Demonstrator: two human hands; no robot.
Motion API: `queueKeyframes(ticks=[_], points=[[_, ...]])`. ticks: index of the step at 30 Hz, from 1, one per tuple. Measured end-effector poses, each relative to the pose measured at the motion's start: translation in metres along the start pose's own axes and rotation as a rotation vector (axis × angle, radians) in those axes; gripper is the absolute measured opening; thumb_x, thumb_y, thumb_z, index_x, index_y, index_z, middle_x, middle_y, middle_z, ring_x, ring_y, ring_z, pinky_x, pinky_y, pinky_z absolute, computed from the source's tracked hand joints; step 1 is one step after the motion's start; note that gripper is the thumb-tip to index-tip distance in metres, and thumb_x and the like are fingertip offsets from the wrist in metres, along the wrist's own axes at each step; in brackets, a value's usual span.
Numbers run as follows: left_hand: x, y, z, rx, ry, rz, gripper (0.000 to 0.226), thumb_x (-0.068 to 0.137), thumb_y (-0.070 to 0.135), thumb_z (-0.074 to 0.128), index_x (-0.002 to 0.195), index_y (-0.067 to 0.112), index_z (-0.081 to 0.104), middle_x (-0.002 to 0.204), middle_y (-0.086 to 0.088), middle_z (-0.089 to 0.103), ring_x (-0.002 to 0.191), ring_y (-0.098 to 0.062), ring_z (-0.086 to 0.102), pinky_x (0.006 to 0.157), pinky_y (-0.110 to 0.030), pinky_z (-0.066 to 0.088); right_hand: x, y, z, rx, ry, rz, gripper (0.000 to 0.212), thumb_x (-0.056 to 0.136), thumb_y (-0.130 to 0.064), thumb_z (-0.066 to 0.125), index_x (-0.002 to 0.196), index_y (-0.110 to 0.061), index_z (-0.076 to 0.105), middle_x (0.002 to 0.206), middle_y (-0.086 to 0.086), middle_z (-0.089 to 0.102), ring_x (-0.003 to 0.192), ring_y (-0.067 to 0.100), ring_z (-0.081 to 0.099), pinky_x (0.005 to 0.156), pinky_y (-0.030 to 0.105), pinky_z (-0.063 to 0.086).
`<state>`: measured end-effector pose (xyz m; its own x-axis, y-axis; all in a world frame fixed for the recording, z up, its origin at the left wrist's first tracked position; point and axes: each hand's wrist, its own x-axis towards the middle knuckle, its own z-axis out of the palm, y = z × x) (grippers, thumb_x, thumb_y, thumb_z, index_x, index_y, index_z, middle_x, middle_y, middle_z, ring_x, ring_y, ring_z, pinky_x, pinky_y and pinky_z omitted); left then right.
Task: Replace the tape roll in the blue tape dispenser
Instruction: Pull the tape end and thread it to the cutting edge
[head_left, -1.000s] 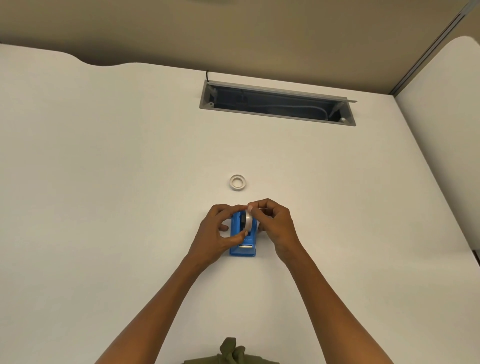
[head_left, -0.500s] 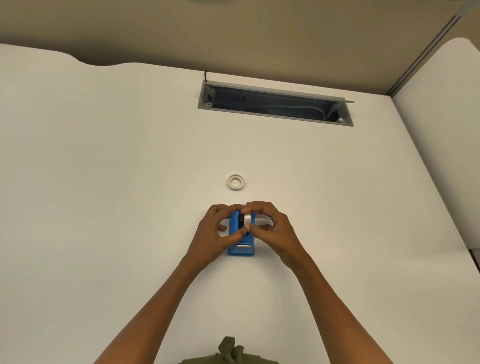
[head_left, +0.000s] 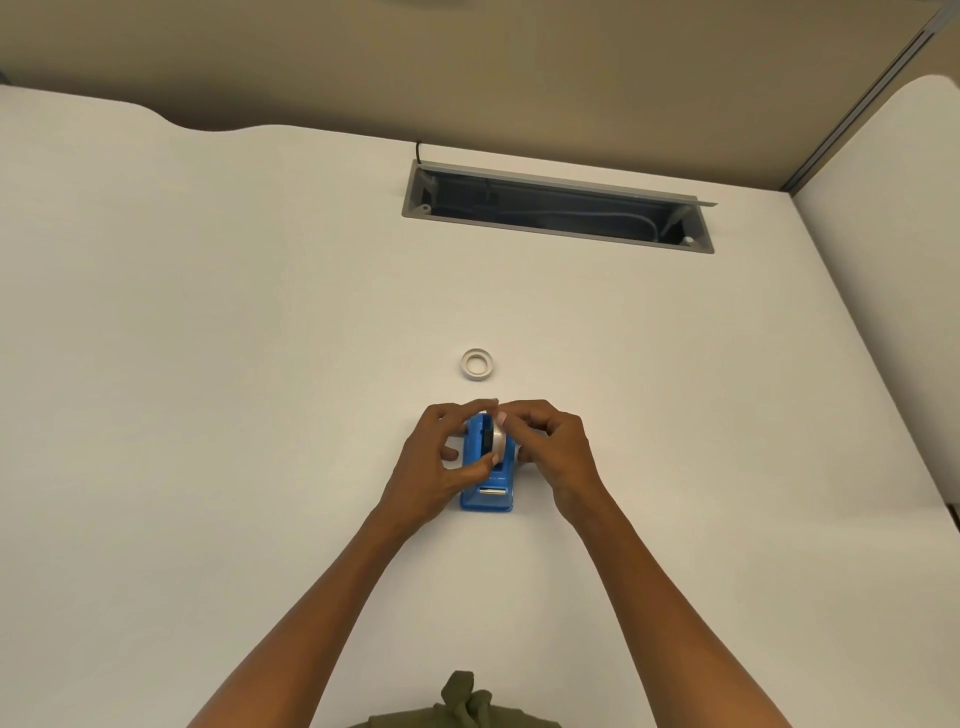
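Head view: both hands (head_left: 431, 467) (head_left: 558, 457) pinch the tape roll (head_left: 497, 440) over the blue dispenser (head_left: 488, 486), bare desk (head_left: 208, 415) all round.

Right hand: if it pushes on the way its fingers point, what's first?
The clear tape roll in the blue tape dispenser; the right hand already pinches it, with the left hand just beyond.

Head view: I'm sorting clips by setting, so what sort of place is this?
Probably an office workstation. The white desk has a recessed cable tray with wires in it, a partition panel stands at its right edge, and a blue tape dispenser sits on the desk.
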<state>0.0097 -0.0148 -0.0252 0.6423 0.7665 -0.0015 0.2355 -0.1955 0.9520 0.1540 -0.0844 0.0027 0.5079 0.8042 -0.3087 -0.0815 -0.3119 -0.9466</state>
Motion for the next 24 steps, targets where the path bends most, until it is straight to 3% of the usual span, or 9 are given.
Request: queueKeyframes(ticks=[4,11,14,18,24], points=[[0.001,-0.001,0.0,0.024,-0.002,0.003,0.056,0.076,0.025,0.074,0.11,0.057,0.043,0.116,0.008,0.047,0.099,0.002,0.053,0.075,-0.007,0.046,0.004,-0.003,0.0,0.002,0.002,0.043,0.017,0.085,-0.017,0.067,0.098,-0.007,0.072,0.096,0.005,0.071,0.077,0.007,0.063,0.059,0.02,0.05],[0.0,-0.002,0.0,0.004,0.003,-0.009,0.058,0.075,0.022,0.075,0.108,0.057,0.043,0.114,0.006,0.05,0.099,-0.002,0.054,0.075,-0.009,0.047,0.004,-0.008,-0.007,0.036,-0.082,0.107,0.024,0.086,-0.024,0.065,0.103,-0.008,0.071,0.102,0.005,0.07,0.086,0.012,0.062,0.064,0.022,0.051],[0.0,-0.002,-0.001,-0.01,0.0,-0.017,0.058,0.075,0.021,0.075,0.108,0.056,0.044,0.113,0.009,0.05,0.099,0.001,0.054,0.074,-0.011,0.048,0.0,-0.007,-0.013,-0.004,-0.18,0.057,0.026,0.081,-0.018,0.071,0.105,-0.012,0.07,0.113,0.005,0.068,0.095,0.013,0.064,0.069,0.025,0.053],[-0.001,-0.001,-0.001,-0.035,-0.002,-0.034,0.057,0.074,0.021,0.075,0.108,0.055,0.045,0.112,0.016,0.049,0.099,0.004,0.053,0.076,-0.009,0.047,-0.002,-0.007,-0.012,0.014,-0.16,0.02,0.028,0.075,-0.008,0.074,0.103,-0.011,0.072,0.114,0.011,0.067,0.098,0.018,0.063,0.068,0.023,0.052],[-0.002,-0.003,-0.004,-0.078,0.003,-0.061,0.048,0.074,0.024,0.076,0.106,0.05,0.052,0.115,0.012,0.053,0.101,0.005,0.054,0.077,-0.01,0.048,0.0,-0.009,-0.011,0.08,-0.185,0.019,0.022,0.074,-0.005,0.075,0.094,-0.014,0.075,0.104,0.003,0.07,0.084,0.007,0.068,0.063,0.019,0.053]])
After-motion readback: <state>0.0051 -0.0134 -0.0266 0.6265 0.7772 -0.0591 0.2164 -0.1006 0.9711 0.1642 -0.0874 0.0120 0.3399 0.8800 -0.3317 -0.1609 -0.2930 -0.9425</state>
